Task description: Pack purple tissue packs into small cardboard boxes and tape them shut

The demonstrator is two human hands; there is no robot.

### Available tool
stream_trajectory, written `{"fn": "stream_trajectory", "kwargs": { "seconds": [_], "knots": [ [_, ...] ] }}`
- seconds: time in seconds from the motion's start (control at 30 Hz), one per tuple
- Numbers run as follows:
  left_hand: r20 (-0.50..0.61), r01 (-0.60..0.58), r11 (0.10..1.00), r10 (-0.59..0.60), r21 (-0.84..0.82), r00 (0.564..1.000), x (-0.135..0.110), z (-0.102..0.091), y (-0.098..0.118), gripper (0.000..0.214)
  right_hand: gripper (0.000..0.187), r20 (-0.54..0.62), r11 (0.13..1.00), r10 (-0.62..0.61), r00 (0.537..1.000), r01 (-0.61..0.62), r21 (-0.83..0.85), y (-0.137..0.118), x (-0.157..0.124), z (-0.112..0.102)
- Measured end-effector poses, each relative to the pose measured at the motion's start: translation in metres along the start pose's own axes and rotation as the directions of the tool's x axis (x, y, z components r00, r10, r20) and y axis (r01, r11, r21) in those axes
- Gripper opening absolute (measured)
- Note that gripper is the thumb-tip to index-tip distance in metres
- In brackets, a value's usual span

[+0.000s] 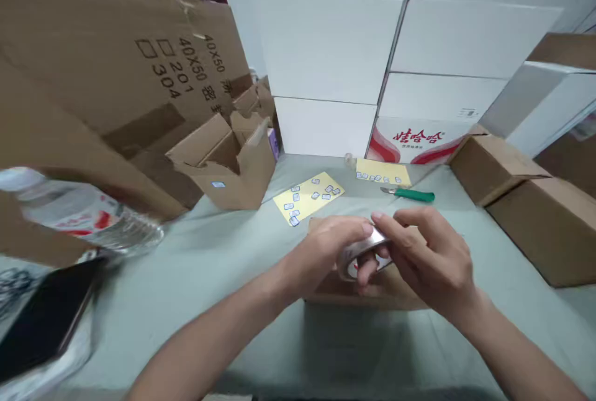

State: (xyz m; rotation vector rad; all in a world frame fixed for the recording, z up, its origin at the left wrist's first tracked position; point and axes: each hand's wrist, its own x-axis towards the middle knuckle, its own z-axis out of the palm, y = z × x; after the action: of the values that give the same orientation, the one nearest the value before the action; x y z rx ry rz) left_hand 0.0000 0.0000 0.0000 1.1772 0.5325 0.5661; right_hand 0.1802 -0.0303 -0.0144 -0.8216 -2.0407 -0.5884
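Observation:
My left hand (333,244) is closed round a roll of clear packing tape (347,262), with fingers passing through its ring. At the roll's upper right side, the thumb and curled fingers of my right hand (435,258) press on the tape; whether a loose end is pinched there is hidden. Under both hands lies a small brown cardboard box (372,298), largely covered by them. Beyond the hands is a knife with a green handle (414,195), its blade pointing left.
Two yellow sheets with small stickers (305,198) (382,172) lie behind the hands. An open carton (251,168) stands left of them. A water bottle (88,211) and a dark phone-like slab (46,314) are at far left. Brown boxes (544,221) line the right, white boxes (326,47) the back.

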Motion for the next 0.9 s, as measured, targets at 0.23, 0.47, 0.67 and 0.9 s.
{"fn": "stream_trajectory", "kwargs": {
  "seconds": [0.23,0.47,0.67,0.9],
  "knots": [
    [0.012,0.017,0.997,-0.016,-0.076,1.0,0.0,0.001,0.007,0.017,0.032,0.009,1.0,-0.02,1.0,0.02,-0.01,-0.001,-0.001,0.002],
    [0.019,-0.006,0.988,0.009,-0.151,1.0,0.001,-0.001,-0.001,0.026,0.03,0.025,1.0,-0.013,1.0,0.013,-0.013,-0.002,-0.003,0.0],
    [0.006,-0.03,0.996,0.031,-0.086,1.0,0.0,0.0,-0.002,0.021,0.031,0.022,1.0,-0.015,1.0,0.015,0.007,-0.002,-0.006,-0.001],
    [0.031,-0.043,0.989,0.048,-0.144,0.998,-0.001,0.001,-0.005,0.024,0.031,0.023,0.999,-0.008,1.0,0.007,0.034,-0.003,-0.01,-0.003]
  ]
}}
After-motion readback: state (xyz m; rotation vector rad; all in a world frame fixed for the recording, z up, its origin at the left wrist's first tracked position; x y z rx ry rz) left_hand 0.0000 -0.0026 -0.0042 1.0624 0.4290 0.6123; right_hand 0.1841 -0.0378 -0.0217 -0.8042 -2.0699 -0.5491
